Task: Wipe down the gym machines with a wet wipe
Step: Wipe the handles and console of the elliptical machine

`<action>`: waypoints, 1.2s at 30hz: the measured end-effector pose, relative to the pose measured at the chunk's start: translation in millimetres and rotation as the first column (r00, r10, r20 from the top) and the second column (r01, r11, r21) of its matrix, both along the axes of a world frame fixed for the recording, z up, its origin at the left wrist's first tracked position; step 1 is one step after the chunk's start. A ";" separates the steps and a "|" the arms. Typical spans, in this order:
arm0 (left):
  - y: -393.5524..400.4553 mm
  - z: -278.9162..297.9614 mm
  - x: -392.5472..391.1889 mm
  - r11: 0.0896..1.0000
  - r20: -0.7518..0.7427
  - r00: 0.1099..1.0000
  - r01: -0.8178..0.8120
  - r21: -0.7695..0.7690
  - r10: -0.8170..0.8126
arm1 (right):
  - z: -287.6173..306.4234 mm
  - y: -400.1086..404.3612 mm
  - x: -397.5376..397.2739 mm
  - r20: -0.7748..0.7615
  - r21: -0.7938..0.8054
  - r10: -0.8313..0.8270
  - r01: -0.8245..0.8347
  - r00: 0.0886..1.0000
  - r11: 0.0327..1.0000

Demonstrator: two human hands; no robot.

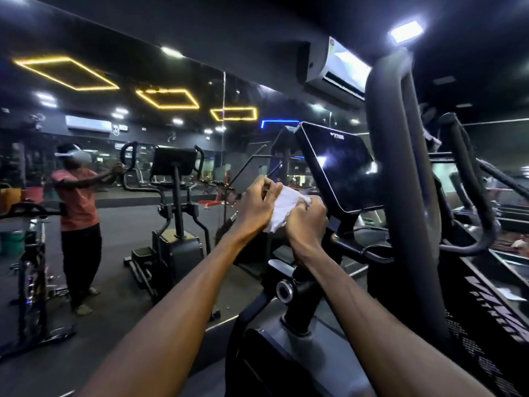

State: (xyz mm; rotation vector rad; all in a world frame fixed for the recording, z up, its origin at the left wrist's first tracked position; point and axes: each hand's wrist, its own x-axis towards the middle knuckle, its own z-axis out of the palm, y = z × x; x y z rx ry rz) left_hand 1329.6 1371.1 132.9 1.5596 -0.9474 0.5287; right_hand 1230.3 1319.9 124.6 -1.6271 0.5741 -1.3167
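Observation:
A white wet wipe (284,207) is bunched between both hands at mid-frame. My left hand (257,206) grips its upper left part with curled fingers. My right hand (307,219) grips its right side. Both hands hover just left of the dark console screen (337,164) of a black elliptical machine (289,333). A thick black handlebar (400,173) of that machine rises to the right of the screen. The wipe touches no part of the machine that I can see.
A wall mirror on the left reflects a person in a red shirt (77,202) and another elliptical (174,202). An exercise bike (31,267) stands at far left. A second black handle (469,179) and a treadmill deck (492,296) crowd the right.

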 end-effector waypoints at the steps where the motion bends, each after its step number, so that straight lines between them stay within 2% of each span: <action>1: -6.1 -0.9 6.9 1.000 0.012 1.000 0.010 0.003 -0.010 | -1.9 -6.1 7.7 0.034 0.040 -0.035 0.034 0.999 0.999; 5: -39.8 -0.2 23.3 0.990 0.033 0.991 0.126 0.067 -0.128 | -6.4 -34.9 35.2 0.202 0.207 -0.147 0.105 0.968 0.973; 9: -74.7 -6.5 33.1 0.963 0.102 0.964 0.228 0.144 -0.244 | -9.0 -66.2 47.5 0.343 0.376 -0.280 0.142 0.897 0.916; 16: -132.3 -7.2 49.8 0.965 0.166 0.954 0.234 0.118 -0.252 | -14.5 -116.8 66.2 0.468 0.510 -0.399 0.127 0.788 0.851; 18: -148.6 -4.0 56.1 0.968 0.193 0.949 0.239 0.080 -0.250 | -11.7 -121.9 63.9 0.398 0.421 -0.504 0.336 0.767 0.843; 20: -162.7 0.7 59.5 0.966 0.215 0.942 0.246 0.076 -0.257 | -12.9 -125.4 67.3 0.409 0.205 -0.562 0.528 0.719 0.824; 22: -174.9 4.9 63.0 0.962 0.251 0.929 0.254 0.097 -0.271 | -18.5 -130.5 78.3 0.474 -0.012 -0.474 0.544 0.742 0.839; 24: -183.8 8.9 67.7 0.960 0.290 0.915 0.256 0.115 -0.279 | -28.3 -141.6 92.4 0.442 -0.169 -0.418 0.531 0.794 0.830; 28: -200.2 4.2 84.1 0.951 0.345 0.887 0.274 0.140 -0.306 | -51.6 -171.8 116.6 0.284 -0.418 -0.508 0.582 0.813 0.697; 30: -205.3 1.5 93.9 0.962 0.387 0.882 0.258 0.085 -0.270 | -55.4 -188.6 120.9 0.218 -0.487 -0.588 0.609 0.779 0.626; 32: -208.4 3.0 102.8 0.973 0.387 0.901 0.228 -0.040 -0.196 | -57.1 -200.7 122.9 0.168 -0.509 -0.654 0.633 0.738 0.584; 36: -217.1 14.1 119.8 0.960 0.303 0.946 0.182 -0.211 -0.113 | -52.7 -209.2 130.2 0.086 -0.605 -0.811 0.677 0.579 0.419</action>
